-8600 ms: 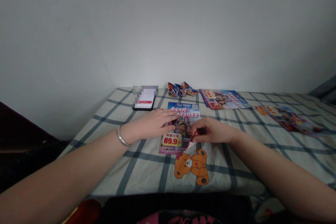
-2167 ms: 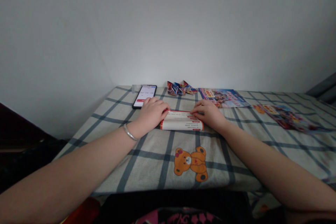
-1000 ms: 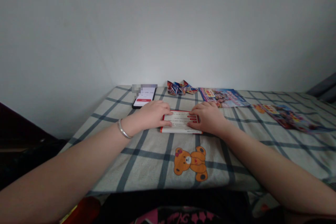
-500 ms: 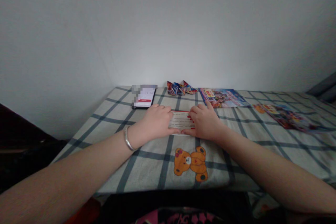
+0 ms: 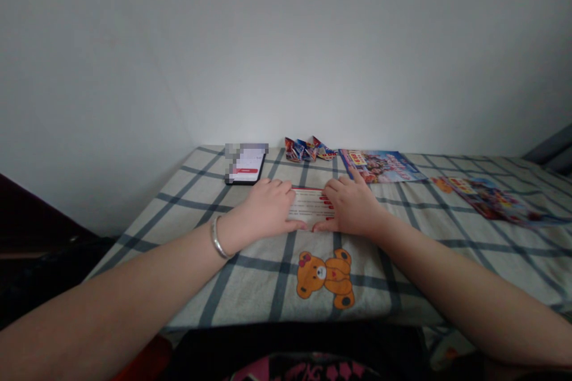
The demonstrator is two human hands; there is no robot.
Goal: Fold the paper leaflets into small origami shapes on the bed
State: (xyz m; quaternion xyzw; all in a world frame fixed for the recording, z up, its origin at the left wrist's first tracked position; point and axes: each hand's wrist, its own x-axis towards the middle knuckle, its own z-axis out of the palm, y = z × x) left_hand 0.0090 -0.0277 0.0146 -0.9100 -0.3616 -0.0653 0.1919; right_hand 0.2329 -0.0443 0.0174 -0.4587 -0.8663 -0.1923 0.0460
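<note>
Between my two hands a small printed sheet of paper (image 5: 308,205), white with red marks and a red top edge, lies on the tablecloth. My left hand (image 5: 270,205) grips its left side, fingers along the far part and thumb at the near edge. On the opposite side my right hand (image 5: 351,205) holds the paper in the same way, its index finger raised a little outward. The two thumbs point toward each other, a small gap apart. Both hands hide the sheet's ends.
A phone (image 5: 248,165) with a lit screen lies behind my left hand. Crumpled colourful paper (image 5: 308,149) stands near the wall (image 5: 286,59). Two printed flyers, one nearer (image 5: 382,165) and one farther right (image 5: 500,199), rest on the checked tablecloth (image 5: 250,292).
My right hand has shifted slightly to the right, and its thumb has moved a little away from the left thumb. The paper and the left hand look nearly unchanged.
</note>
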